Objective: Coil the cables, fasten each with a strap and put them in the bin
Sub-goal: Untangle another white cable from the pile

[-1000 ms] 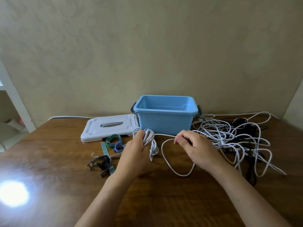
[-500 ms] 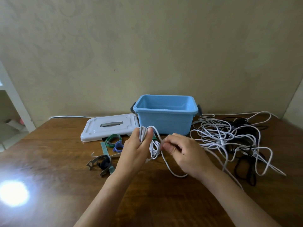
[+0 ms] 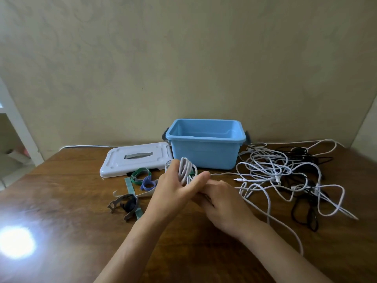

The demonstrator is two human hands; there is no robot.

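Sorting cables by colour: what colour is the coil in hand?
White coil, head view.

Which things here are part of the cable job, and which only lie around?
Job:
- left hand holding white coil
- right hand
- cable pile
- straps
- blue bin

Lying about:
- white lid
- table
- wall cable

No readable text, labels, brands, numbers or signs anywhere: bin [image 3: 205, 155], lid [image 3: 136, 161], straps [image 3: 140, 176], cables [image 3: 271, 170] all unmarked.
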